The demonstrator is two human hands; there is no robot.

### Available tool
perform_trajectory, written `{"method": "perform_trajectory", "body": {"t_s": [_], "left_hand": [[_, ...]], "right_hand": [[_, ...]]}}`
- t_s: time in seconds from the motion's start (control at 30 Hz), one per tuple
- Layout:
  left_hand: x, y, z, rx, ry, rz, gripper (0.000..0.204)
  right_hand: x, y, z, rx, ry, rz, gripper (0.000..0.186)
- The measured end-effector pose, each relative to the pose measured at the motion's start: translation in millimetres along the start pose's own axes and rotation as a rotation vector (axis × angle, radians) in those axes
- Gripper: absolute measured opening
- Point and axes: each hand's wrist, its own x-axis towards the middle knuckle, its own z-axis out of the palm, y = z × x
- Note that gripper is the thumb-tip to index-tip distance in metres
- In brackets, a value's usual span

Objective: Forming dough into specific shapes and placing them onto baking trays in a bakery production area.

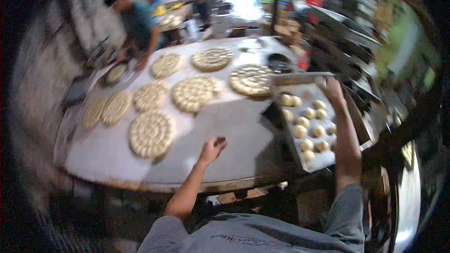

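My right hand [333, 86] grips the far rim of a metal tray [323, 160] at the table's right, which holds several pale dough balls [300, 131]. My left hand [214, 146] is over the shaded part of the white tabletop [98, 154], fingers loosely apart and holding nothing. Several flat round coils of cut dough lie on the table, among them one nearest on the left [151, 135], one in the middle [194, 93] and one beside the tray [249, 78].
A co-worker in a teal shirt [138, 23] leans at the back left, hands near a pan [113, 75]. A dark round pan [279, 61] sits behind the tray. Another person [201, 2] stands farther back. Dark racks [347, 33] line the right side.
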Motion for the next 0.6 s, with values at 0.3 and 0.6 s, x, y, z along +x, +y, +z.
{"method": "perform_trajectory", "body": {"t_s": [0.3,0.6], "left_hand": [[-110,-158,-253,-0.174,0.421,-0.302,0.025],[-183,-236,-347,0.095,0.512,-0.110,0.025]], "right_hand": [[-22,-376,145,0.457,0.004,-0.328,0.023],[-40,-579,466,0.439,-0.600,-0.513,0.022]]}}
